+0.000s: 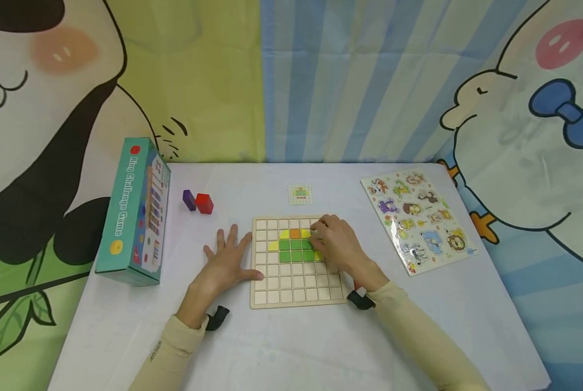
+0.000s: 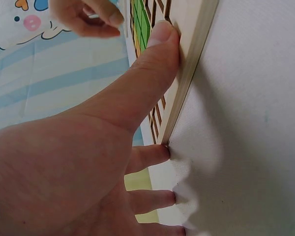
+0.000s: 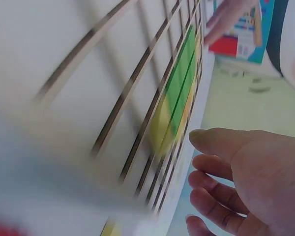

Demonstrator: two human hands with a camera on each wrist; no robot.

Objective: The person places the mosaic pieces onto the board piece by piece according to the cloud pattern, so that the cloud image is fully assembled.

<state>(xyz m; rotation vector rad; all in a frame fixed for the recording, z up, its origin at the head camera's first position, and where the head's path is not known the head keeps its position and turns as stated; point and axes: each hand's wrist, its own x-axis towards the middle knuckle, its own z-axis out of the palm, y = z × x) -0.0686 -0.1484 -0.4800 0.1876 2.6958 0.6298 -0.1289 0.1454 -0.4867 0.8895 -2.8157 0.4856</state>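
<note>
A wooden grid board (image 1: 291,296) lies on the white table, its upper middle squares filled with green tiles (image 1: 290,251), yellow tiles (image 1: 273,246) and an orange tile (image 1: 295,233). My left hand (image 1: 223,264) is flat with fingers spread beside the board's left edge. Its thumb (image 2: 155,54) rests on the board's wooden border. Over the board's upper right squares is my right hand (image 1: 339,245), fingers loosely bent next to the yellow and green tiles. In the right wrist view its thumb (image 3: 226,140) and fingers stand apart with nothing visible between them.
Beyond the board lies a small pattern card (image 1: 300,195). A purple block (image 1: 189,200) and a red block (image 1: 204,203) sit at the back left, near a teal game box (image 1: 130,217). An animal picture board (image 1: 413,217) lies at the right. Something red shows under the right wrist.
</note>
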